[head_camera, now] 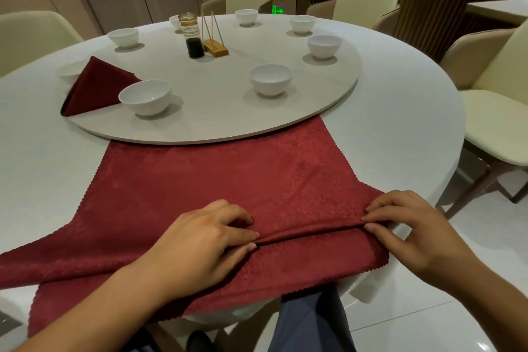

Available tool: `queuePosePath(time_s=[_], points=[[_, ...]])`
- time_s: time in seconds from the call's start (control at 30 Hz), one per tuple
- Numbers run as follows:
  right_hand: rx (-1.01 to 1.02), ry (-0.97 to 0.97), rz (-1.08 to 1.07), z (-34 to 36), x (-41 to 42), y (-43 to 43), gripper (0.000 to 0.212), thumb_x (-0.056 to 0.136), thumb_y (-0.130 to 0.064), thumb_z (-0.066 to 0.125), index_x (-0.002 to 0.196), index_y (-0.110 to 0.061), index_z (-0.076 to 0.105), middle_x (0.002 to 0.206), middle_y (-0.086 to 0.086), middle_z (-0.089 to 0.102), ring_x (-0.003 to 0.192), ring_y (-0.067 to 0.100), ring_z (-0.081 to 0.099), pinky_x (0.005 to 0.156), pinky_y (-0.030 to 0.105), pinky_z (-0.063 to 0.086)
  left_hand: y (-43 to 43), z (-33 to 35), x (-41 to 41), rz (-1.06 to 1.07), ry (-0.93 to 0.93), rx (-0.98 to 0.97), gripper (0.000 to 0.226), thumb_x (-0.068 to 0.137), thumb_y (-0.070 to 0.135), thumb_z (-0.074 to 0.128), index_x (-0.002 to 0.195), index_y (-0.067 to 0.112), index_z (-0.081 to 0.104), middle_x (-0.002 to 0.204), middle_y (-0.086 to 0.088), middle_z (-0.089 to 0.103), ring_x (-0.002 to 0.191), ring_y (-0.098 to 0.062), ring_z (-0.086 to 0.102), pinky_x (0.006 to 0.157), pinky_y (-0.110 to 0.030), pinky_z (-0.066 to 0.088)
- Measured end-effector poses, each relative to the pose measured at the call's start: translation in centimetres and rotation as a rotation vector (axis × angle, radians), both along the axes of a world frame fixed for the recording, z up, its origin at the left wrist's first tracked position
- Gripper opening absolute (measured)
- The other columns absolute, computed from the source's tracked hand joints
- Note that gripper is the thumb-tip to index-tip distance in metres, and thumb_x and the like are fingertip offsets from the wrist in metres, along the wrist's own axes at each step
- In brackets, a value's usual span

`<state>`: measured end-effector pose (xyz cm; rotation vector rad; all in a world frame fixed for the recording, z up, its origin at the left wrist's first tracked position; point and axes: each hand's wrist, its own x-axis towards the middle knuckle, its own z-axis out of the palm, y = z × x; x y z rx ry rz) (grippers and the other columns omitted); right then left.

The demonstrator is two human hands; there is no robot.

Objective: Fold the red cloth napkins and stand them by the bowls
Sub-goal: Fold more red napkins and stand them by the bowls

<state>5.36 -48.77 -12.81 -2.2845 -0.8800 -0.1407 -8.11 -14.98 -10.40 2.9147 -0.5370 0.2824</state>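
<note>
A large red cloth napkin lies spread on the white table in front of me, its far edge tucked under the turntable rim and its near edge hanging over the table edge. My left hand and my right hand each pinch one end of a raised fold running across the napkin's near part. A folded red napkin stands on the turntable at the left, beside a white bowl. Another white bowl sits further right.
The round turntable carries several more white bowls, a dark sauce bottle and a wooden holder. Cream chairs ring the table. My legs and the white floor show below the table edge.
</note>
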Motion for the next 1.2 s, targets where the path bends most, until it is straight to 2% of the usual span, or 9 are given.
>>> queuePosePath(time_s=[0.13, 0.23, 0.4, 0.6, 0.8, 0.93, 1.03, 1.13, 1.2], points=[[-0.021, -0.019, -0.003, 0.1, -0.4, 0.2, 0.015, 0.091, -0.050, 0.062, 0.092, -0.043, 0.076, 0.104, -0.026, 0.063, 0.106, 0.008, 0.058, 0.090, 0.029, 0.043, -1.1, 0.5, 0.7, 0.119, 0.062, -0.031, 0.054, 0.097, 0.069, 0.037, 0.135, 0.039, 0.062, 0.142, 0.019, 0.053, 0.130, -0.002, 0.048, 0.103, -0.028, 0.047], [0.052, 0.067, -0.100, 0.8, 0.2, 0.0, 0.014, 0.088, -0.050, 0.066, 0.095, -0.041, 0.075, 0.104, -0.023, 0.066, 0.106, 0.007, 0.058, 0.090, 0.027, 0.044, -2.2, 0.9, 2.3, 0.182, 0.256, -0.093, 0.077, 0.091, 0.079, 0.015, 0.155, 0.041, 0.034, 0.166, 0.016, 0.018, 0.153, 0.000, 0.008, 0.125, -0.027, 0.009], [0.107, 0.229, -0.353, 2.4, 2.0, -1.2, 0.014, 0.086, -0.038, 0.073, 0.100, -0.034, 0.072, 0.090, -0.015, 0.070, 0.089, 0.004, 0.063, 0.075, 0.029, 0.047, -3.7, 0.9, 4.2, 0.241, 0.421, 0.008, 0.080, 0.089, 0.075, 0.012, 0.161, 0.039, 0.006, 0.168, 0.010, -0.011, 0.152, -0.005, -0.019, 0.126, -0.038, -0.009], [0.060, 0.542, -0.264, 3.9, 2.8, -2.1, 0.014, 0.083, -0.034, 0.077, 0.095, -0.027, 0.075, 0.078, -0.004, 0.076, 0.081, 0.011, 0.073, 0.081, 0.031, 0.052, -3.9, -0.9, 5.0, 0.292, 0.406, 0.056, 0.077, 0.092, 0.071, 0.011, 0.160, 0.038, -0.002, 0.167, 0.007, -0.019, 0.151, -0.011, -0.026, 0.125, -0.040, -0.012], [0.008, 0.489, -0.278, 3.9, 3.5, -2.2, 0.008, 0.087, -0.023, 0.077, 0.093, -0.026, 0.073, 0.070, -0.002, 0.074, 0.070, 0.027, 0.068, 0.066, 0.035, 0.049, -3.7, -1.5, 5.3, 0.298, 0.366, 0.052, 0.078, 0.091, 0.073, 0.009, 0.160, 0.039, -0.004, 0.166, 0.008, -0.020, 0.150, -0.009, -0.028, 0.125, -0.040, -0.012], [-0.141, 0.463, -0.314, 3.7, 4.2, -2.1, 0.012, 0.086, -0.026, 0.077, 0.096, -0.027, 0.069, 0.070, -0.001, 0.073, 0.050, 0.005, 0.058, 0.052, 0.022, 0.041, -3.5, -1.6, 5.2, 0.290, 0.352, 0.050, 0.079, 0.090, 0.075, 0.007, 0.160, 0.040, -0.005, 0.166, 0.009, -0.021, 0.150, -0.008, -0.029, 0.125, -0.039, -0.014], [-0.261, 0.424, -0.386, 3.9, 4.1, -1.5, 0.019, 0.087, -0.031, 0.076, 0.104, -0.026, 0.068, 0.073, -0.005, 0.071, 0.068, 0.008, 0.064, 0.064, 0.031, 0.049, -3.4, -1.9, 5.0, 0.287, 0.319, 0.080, 0.084, 0.084, 0.079, -0.010, 0.159, 0.040, -0.010, 0.166, 0.009, -0.024, 0.149, -0.007, -0.031, 0.125, -0.040, -0.013], [-0.350, 0.011, -0.444, 3.4, 1.7, 1.6, 0.030, 0.092, -0.043, 0.059, 0.116, -0.027, 0.068, 0.102, -0.003, 0.070, 0.108, 0.028, 0.060, 0.096, 0.044, 0.043, -3.6, -2.4, 4.9, 0.293, 0.293, 0.091, 0.085, 0.082, 0.078, -0.017, 0.158, 0.039, -0.013, 0.166, 0.008, -0.024, 0.149, -0.009, -0.031, 0.125, -0.042, -0.012], [-0.240, -0.135, -0.265, 2.6, -1.3, 5.6, 0.046, 0.091, -0.043, 0.044, 0.124, -0.021, 0.068, 0.125, 0.005, 0.067, 0.123, 0.033, 0.057, 0.107, 0.046, 0.041, -3.6, -2.5, 4.9, 0.290, 0.285, 0.079, 0.089, 0.079, 0.080, -0.022, 0.158, 0.038, -0.013, 0.165, 0.008, -0.024, 0.149, -0.008, -0.031, 0.125, -0.042, -0.012]])
